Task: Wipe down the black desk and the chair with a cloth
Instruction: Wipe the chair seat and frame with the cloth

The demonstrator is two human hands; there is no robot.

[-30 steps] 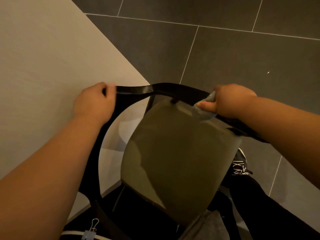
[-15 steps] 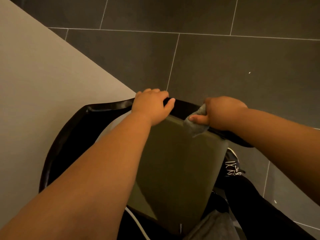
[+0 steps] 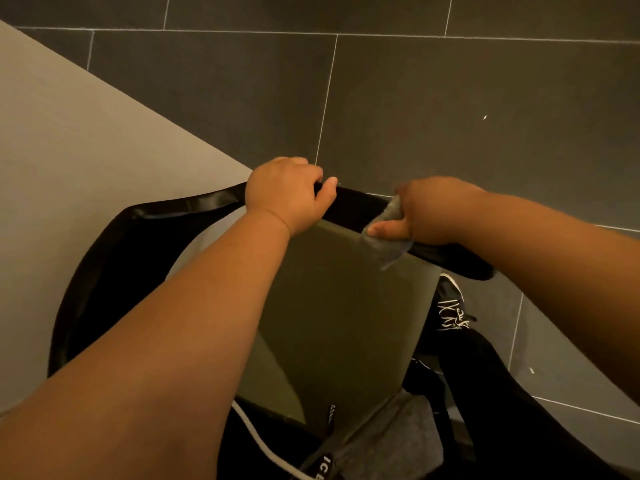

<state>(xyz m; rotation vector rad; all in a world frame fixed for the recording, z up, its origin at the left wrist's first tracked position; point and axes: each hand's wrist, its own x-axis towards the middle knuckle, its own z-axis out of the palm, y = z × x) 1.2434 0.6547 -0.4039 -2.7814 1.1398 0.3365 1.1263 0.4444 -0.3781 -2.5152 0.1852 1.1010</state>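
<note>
A chair with a curved glossy black backrest rail (image 3: 180, 207) and an olive-green seat (image 3: 343, 306) stands below me. My left hand (image 3: 287, 197) grips the middle of the rail, fingers curled over its far edge. Just to its right, my right hand (image 3: 429, 213) holds a small grey cloth (image 3: 389, 242) pressed against the rail; the cloth hangs down toward the seat. The black desk is not in view.
A pale flat surface (image 3: 79, 140) fills the left side, right beside the chair. Dark grey floor tiles (image 3: 450, 109) lie ahead. My black shoe (image 3: 450, 306) and trouser leg stand right of the seat. A white cord (image 3: 263, 445) hangs at the bottom.
My left hand slid right along the rail from its left end to the middle and now grips beside my right hand. My right hand with the cloth stayed on the rail.
</note>
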